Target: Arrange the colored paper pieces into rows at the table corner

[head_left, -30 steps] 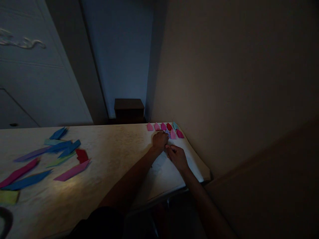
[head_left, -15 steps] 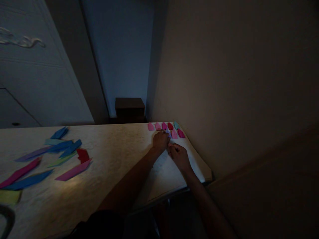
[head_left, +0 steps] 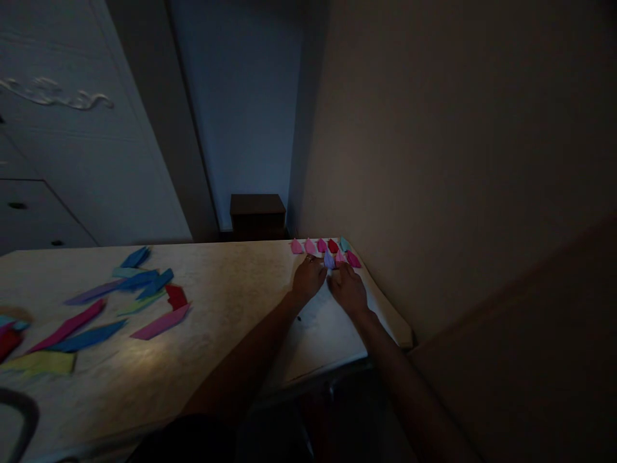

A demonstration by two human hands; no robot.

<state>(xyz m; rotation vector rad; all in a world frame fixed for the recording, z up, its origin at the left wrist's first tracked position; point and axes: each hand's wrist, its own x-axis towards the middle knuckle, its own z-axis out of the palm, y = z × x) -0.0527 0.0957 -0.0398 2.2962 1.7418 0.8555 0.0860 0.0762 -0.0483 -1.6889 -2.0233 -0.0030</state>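
Observation:
At the table's far right corner, small folded paper pieces stand in two rows. A purple folded paper piece is between my two hands at the front row. My left hand has its fingers closed at the left side of this piece, and a ring shows on one finger. On the other side my right hand has curled fingers at the lower edge of the purple piece, in front of a pink folded piece. A magenta folded piece sits just to the right. The fingertips are dark and partly hidden.
Long folded paper strips lie scattered on the left of the table, among them a blue strip and a pink strip. A brown wall borders the right side. A dark curved object is at lower left.
My right hand has moved up to the front row, beside the purple piece. My left hand has shifted slightly left and down, uncovering more of that piece. The view has turned a little left.

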